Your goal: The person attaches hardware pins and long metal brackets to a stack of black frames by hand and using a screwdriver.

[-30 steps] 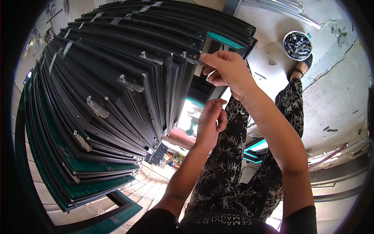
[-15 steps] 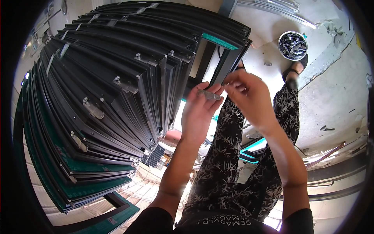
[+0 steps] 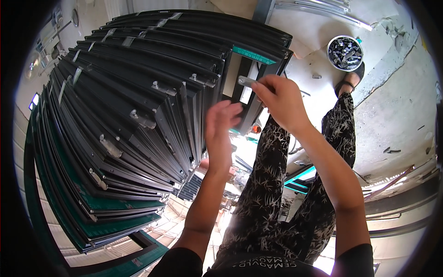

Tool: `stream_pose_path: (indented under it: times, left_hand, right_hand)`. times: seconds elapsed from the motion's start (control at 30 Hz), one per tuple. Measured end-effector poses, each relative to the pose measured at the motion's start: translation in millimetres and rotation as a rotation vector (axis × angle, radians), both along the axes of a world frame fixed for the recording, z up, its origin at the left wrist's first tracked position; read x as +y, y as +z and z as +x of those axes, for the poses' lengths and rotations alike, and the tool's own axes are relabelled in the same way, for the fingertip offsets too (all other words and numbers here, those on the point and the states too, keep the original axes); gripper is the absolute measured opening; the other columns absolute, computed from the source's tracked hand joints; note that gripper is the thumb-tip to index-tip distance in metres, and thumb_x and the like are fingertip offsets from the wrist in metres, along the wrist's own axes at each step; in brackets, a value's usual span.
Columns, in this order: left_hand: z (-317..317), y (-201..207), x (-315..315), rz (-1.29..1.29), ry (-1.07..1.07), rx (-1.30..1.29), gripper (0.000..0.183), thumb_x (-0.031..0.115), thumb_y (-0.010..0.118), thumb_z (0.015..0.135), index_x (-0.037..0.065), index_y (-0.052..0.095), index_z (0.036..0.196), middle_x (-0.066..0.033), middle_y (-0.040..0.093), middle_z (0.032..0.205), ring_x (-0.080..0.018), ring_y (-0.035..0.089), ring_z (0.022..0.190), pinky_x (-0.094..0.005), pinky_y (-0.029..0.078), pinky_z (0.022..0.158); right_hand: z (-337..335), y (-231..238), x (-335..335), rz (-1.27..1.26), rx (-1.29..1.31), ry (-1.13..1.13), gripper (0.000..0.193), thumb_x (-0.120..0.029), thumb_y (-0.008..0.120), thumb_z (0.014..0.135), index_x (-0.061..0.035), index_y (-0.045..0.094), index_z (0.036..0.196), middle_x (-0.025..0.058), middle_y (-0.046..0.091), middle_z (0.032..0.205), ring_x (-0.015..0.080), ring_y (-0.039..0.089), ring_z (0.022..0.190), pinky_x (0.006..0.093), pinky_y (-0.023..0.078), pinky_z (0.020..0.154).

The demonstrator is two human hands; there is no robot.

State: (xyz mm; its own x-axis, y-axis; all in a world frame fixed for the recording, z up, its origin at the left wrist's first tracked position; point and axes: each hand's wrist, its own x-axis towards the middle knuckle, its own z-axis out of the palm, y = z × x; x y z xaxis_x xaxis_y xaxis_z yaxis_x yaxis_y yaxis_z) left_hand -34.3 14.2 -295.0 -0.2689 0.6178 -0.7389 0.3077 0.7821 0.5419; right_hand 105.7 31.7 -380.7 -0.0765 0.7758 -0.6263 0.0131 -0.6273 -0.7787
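Note:
Between thumb and fingers, my right hand [image 3: 284,104] pinches a small silvery metal plate [image 3: 245,81] with a rounded end, held out to the left. Lower and to its left is my left hand [image 3: 220,124], blurred by motion, its fingers loosely apart and no object visible in them. Both hands are beside a big stack of black window or door frames [image 3: 124,87] leaning in rows on the left. Similar metal pieces, such as one bracket [image 3: 164,87] with an upright screw, sit on the frames' edges. A green strip [image 3: 254,55] marks the nearest frame end.
A round white bucket [image 3: 346,53] full of dark and silvery small parts stands by my foot on the pale floor [image 3: 392,101]. Long metal profiles [image 3: 323,12] lie at the far side. Loose scraps and a reddish rod [image 3: 390,181] are on the right.
The metal plate that lay on my left fingers is now in my right hand, which has moved up and left. My left hand has drawn slightly left. The view has shifted a little.

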Motion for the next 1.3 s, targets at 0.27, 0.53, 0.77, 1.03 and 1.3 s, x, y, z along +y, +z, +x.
stream_pose_path:
  times: [0.27, 0.53, 0.77, 1.03, 1.3]
  left_hand:
    - [-10, -10, -19, 0.195, -0.505, 0.652, 0.033, 0.007, 0.05, 0.091, -0.002, 0.046, 0.122, -0.0167, 0.053, 0.114, -0.0223, 0.053, 0.102, -0.0335, 0.043, 0.088]
    - [-12, -13, -23, 0.203, -0.704, 0.83, 0.035, 0.004, 0.048, 0.09, -0.003, 0.046, 0.124, -0.0186, 0.044, 0.121, -0.0267, 0.05, 0.107, -0.0367, 0.041, 0.093]
    - [-16, -17, -24, 0.241, -0.65, 0.825, 0.032, 0.002, 0.047, 0.089, -0.004, 0.049, 0.12, -0.0176, 0.046, 0.119, -0.0262, 0.051, 0.106, -0.0367, 0.042, 0.092]
    - [-14, -20, -22, 0.267, -0.675, 0.887, 0.03, 0.002, 0.047, 0.087, -0.004, 0.051, 0.117, -0.0183, 0.049, 0.113, -0.0282, 0.052, 0.101, -0.0374, 0.042, 0.088]
    - [-17, -22, -23, 0.303, -0.691, 0.916, 0.028, 0.001, 0.047, 0.086, -0.004, 0.054, 0.113, -0.0176, 0.052, 0.108, -0.0288, 0.053, 0.098, -0.0372, 0.044, 0.085]
  right_hand:
    - [-56, -42, 25, -0.376, 0.402, -0.063, 0.031, -0.028, 0.061, 0.083, 0.0002, 0.064, 0.07, 0.008, 0.061, 0.058, 0.0166, 0.06, 0.053, 0.0294, 0.046, 0.054]
    - [-66, -41, 31, -0.716, 0.786, -0.315, 0.025, -0.021, 0.064, 0.084, 0.002, 0.062, 0.076, 0.0042, 0.058, 0.065, 0.0074, 0.049, 0.053, 0.0184, 0.038, 0.045]
    - [-65, -41, 30, -0.801, 0.895, -0.402, 0.022, -0.019, 0.065, 0.084, 0.0025, 0.063, 0.078, 0.0036, 0.058, 0.065, 0.0056, 0.046, 0.051, 0.0171, 0.034, 0.043]
    - [-66, -35, 31, -0.825, 0.868, -0.448, 0.023, -0.019, 0.065, 0.084, 0.0018, 0.061, 0.077, 0.0032, 0.058, 0.064, 0.0052, 0.046, 0.049, 0.0171, 0.033, 0.041]
    - [-75, -33, 35, -0.848, 0.875, -0.454, 0.025, -0.021, 0.065, 0.085, 0.002, 0.062, 0.077, 0.0034, 0.058, 0.065, 0.0058, 0.047, 0.049, 0.017, 0.034, 0.042]
